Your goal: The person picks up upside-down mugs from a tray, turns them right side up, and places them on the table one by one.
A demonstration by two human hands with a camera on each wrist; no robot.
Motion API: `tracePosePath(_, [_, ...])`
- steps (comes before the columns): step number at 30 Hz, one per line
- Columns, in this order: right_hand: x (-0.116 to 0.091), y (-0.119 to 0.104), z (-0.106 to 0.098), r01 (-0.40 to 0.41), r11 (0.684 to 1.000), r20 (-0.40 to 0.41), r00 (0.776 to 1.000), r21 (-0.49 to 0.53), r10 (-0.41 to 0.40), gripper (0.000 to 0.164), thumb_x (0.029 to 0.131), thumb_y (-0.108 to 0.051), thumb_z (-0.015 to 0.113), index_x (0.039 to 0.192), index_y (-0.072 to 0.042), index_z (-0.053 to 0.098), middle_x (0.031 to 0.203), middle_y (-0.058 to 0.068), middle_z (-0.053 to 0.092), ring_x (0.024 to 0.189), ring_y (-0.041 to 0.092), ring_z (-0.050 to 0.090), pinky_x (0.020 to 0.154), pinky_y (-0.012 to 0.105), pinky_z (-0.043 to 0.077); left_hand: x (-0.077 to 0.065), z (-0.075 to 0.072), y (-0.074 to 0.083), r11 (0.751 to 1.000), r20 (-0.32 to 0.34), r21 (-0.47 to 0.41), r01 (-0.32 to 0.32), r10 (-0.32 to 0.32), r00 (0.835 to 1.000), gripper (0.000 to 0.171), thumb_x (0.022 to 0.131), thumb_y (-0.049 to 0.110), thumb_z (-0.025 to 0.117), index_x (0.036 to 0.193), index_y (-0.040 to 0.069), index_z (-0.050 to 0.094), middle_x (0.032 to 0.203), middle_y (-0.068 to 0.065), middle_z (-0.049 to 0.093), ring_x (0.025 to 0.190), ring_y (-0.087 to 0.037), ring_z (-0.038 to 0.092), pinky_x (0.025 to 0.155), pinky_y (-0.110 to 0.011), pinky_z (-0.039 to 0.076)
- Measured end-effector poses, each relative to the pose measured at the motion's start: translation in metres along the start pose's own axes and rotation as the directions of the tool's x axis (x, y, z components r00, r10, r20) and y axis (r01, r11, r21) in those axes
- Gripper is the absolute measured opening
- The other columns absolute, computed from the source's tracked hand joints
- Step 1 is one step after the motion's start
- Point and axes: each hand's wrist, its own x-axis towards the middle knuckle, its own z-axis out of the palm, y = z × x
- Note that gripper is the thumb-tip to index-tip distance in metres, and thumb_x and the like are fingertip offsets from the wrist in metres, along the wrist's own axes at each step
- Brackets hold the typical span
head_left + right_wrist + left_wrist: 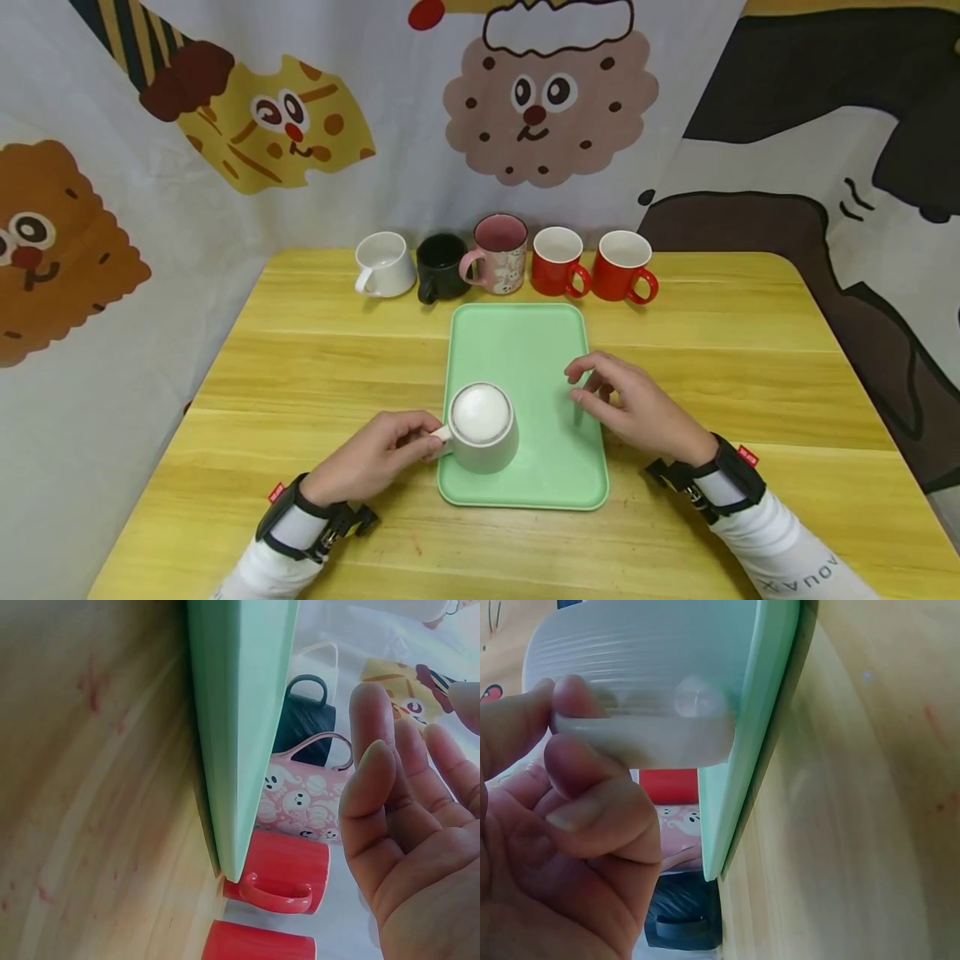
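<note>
Upside down on the front left part of a green tray (525, 350) stands a white mug (483, 429), its base facing up. My left hand (378, 454) pinches the mug's handle (656, 741) between thumb and fingers, at the tray's left edge. Over the tray's right edge hovers my right hand (637, 408), fingers loosely bent, holding nothing and apart from the mug. In the right wrist view the right hand's fingers (371, 772) show with nothing between them.
Along the table's back edge stand a white mug (386, 267), a black mug (442, 265), a pink patterned mug (501, 258) and two red mugs (553, 271), all upright. A cartoon-printed cloth (405, 125) hangs behind the wooden table (322, 358).
</note>
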Motion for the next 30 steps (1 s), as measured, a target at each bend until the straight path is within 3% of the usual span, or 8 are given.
tracePosePath(15, [0.0038,0.0017,0.0006,-0.005,0.999,0.002,1.0,0.039,0.005,0.029,0.1,-0.01,0.076,0.125,-0.018,0.064,0.112,0.007,0.07,0.085,0.012,0.065,0.072,0.029,0.059,0.0013,-0.0014,-0.0067,1.0,-0.027,-0.025,0.015,-0.015,1.0,0.021,0.11,0.025,0.061,0.116,0.009,0.073,0.096,-0.004,0.067,0.082,-0.014,0.056,0.07,-0.024,0.047])
tracePosePath(30, [0.0054,0.0025,0.0021,0.0,0.999,0.011,1.0,0.043,-0.001,0.026,0.102,-0.012,0.074,0.126,-0.015,0.065,0.113,0.008,0.07,0.086,0.012,0.065,0.073,0.03,0.059,-0.0009,-0.0041,-0.0045,0.996,-0.116,-0.064,-0.066,0.058,0.992,0.017,0.111,0.016,0.058,0.114,0.005,0.071,0.091,-0.009,0.065,0.079,-0.017,0.056,0.068,-0.025,0.046])
